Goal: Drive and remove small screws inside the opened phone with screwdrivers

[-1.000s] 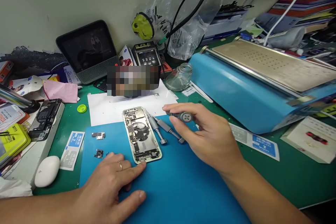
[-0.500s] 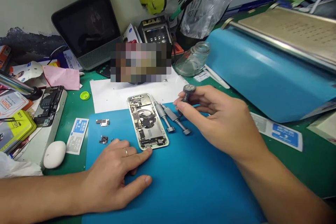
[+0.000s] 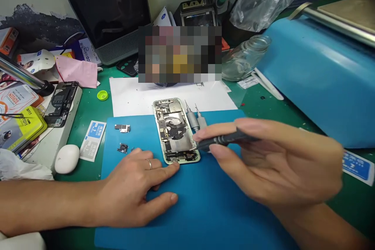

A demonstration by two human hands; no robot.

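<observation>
On the blue mat (image 3: 205, 211) lies an opened phone (image 3: 183, 146) in a pale frame, its inner boards exposed. My left hand (image 3: 129, 191) rests on the mat with fingers apart. Its index fingertip touches the phone's bottom edge. Between the thumb and fingers of my right hand (image 3: 281, 164) is a dark screwdriver (image 3: 225, 139), tilted, its tip at the phone's lower right part. Two grey screwdrivers (image 3: 192, 119) lie along the phone's right side, partly hidden by my right hand. A small metal part (image 3: 123, 128) and a small black part (image 3: 123, 148) sit left of the phone.
White paper (image 3: 131, 97) lies behind the mat, below a blurred-out area. A glass jar (image 3: 246, 58) and a blue roll (image 3: 316, 86) stand at the right. Leftward are a white earbud case (image 3: 67, 159), another opened phone (image 3: 63, 101) and a dark screen (image 3: 111, 11).
My right hand has tipped the screwdriver from upright to slanted and brought its tip to the phone. My left hand stays by the phone's bottom edge. The camera view has shifted.
</observation>
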